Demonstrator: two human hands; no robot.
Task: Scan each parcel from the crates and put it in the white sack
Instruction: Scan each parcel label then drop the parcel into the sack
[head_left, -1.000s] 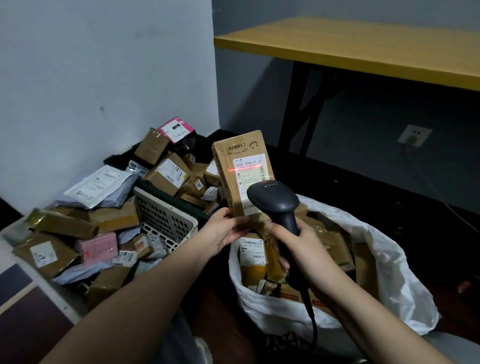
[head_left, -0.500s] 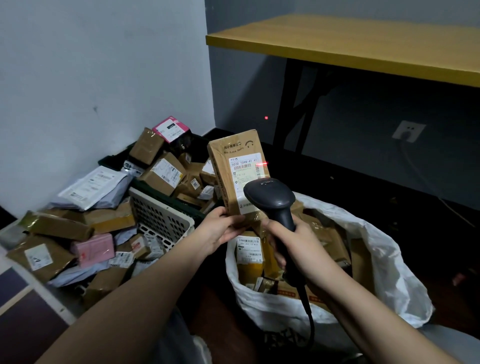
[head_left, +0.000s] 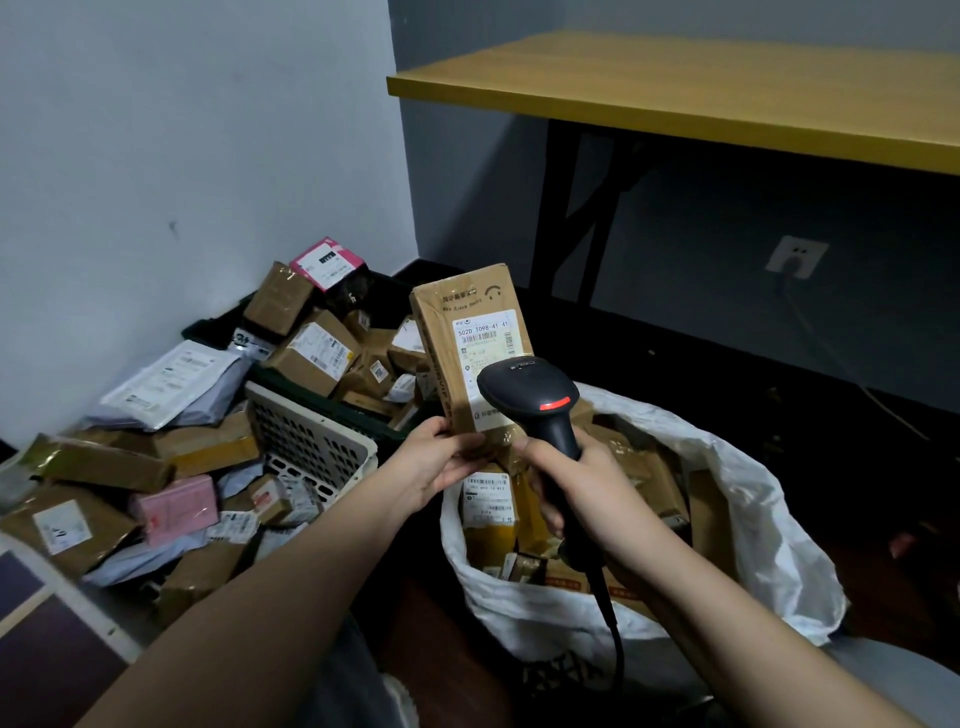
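Note:
My left hand (head_left: 436, 462) grips the lower end of a flat brown parcel (head_left: 457, 332), held upright with its white label facing me. My right hand (head_left: 582, 483) is wrapped round the handle of a black barcode scanner (head_left: 530, 389), whose head covers the label's lower part and shows a red light on its back. Both sit just above the open white sack (head_left: 769, 535), which holds several brown parcels. To the left, a white crate (head_left: 311, 441) and a dark crate (head_left: 291, 379) overflow with parcels.
A yellow-topped table (head_left: 701, 93) on black legs stands at the back right, with a wall socket (head_left: 795, 254) and cable below it. Loose parcels and grey mail bags (head_left: 171, 384) pile against the white wall on the left.
The red scan line on the label has gone out, and a red light now shows on the scanner's back. Parcel and hands have shifted only slightly.

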